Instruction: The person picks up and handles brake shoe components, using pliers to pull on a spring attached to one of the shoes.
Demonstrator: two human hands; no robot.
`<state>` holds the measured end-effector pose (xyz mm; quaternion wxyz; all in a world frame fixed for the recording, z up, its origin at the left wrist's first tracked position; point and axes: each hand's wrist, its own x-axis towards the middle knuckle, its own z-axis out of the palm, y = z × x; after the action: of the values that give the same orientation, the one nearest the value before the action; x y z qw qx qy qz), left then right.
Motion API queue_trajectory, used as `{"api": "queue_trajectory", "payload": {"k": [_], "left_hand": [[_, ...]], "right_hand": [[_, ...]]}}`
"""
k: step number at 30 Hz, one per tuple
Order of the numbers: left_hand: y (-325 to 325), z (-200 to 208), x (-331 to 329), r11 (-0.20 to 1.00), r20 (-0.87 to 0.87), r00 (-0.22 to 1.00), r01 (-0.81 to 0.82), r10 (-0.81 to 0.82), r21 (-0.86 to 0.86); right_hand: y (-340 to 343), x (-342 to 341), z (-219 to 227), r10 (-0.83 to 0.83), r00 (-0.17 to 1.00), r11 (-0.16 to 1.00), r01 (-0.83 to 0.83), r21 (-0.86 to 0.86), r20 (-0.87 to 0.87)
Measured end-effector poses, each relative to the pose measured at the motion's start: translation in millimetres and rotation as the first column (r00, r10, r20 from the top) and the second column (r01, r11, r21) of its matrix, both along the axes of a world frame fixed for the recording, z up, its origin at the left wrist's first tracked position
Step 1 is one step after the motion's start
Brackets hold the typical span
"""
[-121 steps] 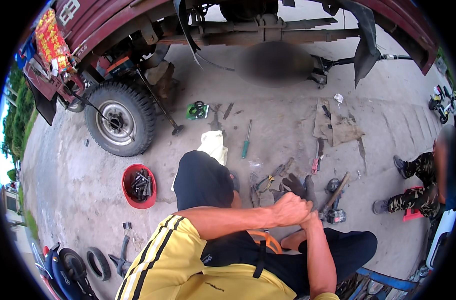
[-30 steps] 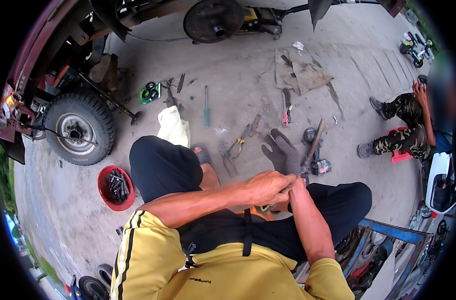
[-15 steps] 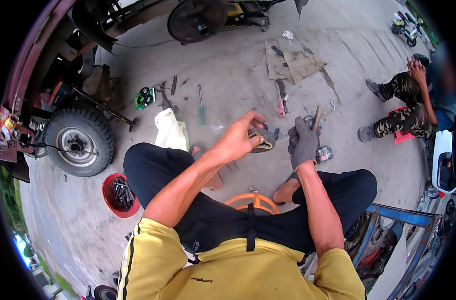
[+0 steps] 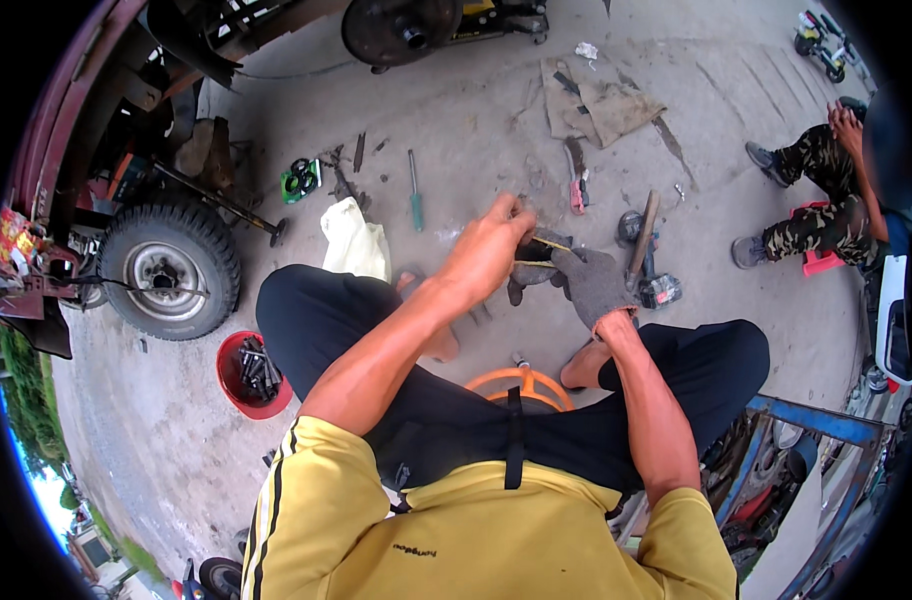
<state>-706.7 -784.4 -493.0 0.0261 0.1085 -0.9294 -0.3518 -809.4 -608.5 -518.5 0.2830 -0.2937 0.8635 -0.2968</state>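
Note:
My left hand point(image 4: 491, 240) is bare, its fingers pinched on a dark grey glove point(image 4: 532, 272) with a yellow-edged cuff. The glove hangs between my hands above the floor, its cuff spread. My right hand point(image 4: 594, 284) wears a grey knit glove, and its fingertips close on the other side of that cuff. Part of the held glove is hidden behind my fingers. Just right of my right hand, a wooden handle point(image 4: 645, 232) lies close to a dark cordless power tool point(image 4: 659, 290) on the floor.
A teal screwdriver point(image 4: 416, 208), red-handled tool point(image 4: 578, 192) and brown cloth point(image 4: 606, 110) lie ahead. At left are a red bowl of metal parts point(image 4: 238, 400), pale cloth point(image 4: 354, 240) and vehicle wheel point(image 4: 166, 275). A seated person point(image 4: 826, 215) is at right; a blue metal frame point(image 4: 816, 418) stands near me.
My right hand has moved left from beside the wooden handle to the glove and taken its cuff. My left hand has shifted slightly up and right with the glove.

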Motion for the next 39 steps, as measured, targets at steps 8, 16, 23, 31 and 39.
{"api": "queue_trajectory", "payload": {"k": [8, 16, 23, 31, 39], "left_hand": [[14, -27, 16, 0.886, 0.278, 0.939, 0.298, -0.205, -0.354], [5, -2, -7, 0.595, 0.497, 0.865, -0.365, -0.067, 0.716], [15, -40, -10, 0.047, 0.417, 0.795, -0.484, 0.44, 0.874], [27, -65, 13, 0.949, 0.147, 0.969, 0.23, -0.201, -0.217], [14, -65, -19, 0.17, 0.278, 0.955, -0.293, 0.105, 0.941]], "right_hand": [[4, 13, 20, 0.04, 0.889, 0.985, 0.043, 0.17, -0.456], [-1, 21, 11, 0.071, 0.907, 0.986, -0.002, 0.165, -0.415], [-3, 34, 6, 0.164, 0.887, 0.985, -0.12, 0.127, -0.431], [-2, 34, 5, 0.182, 0.815, 0.974, -0.228, -0.014, -0.55], [-5, 43, 8, 0.231, 0.838, 0.958, -0.284, -0.033, -0.494]]}}
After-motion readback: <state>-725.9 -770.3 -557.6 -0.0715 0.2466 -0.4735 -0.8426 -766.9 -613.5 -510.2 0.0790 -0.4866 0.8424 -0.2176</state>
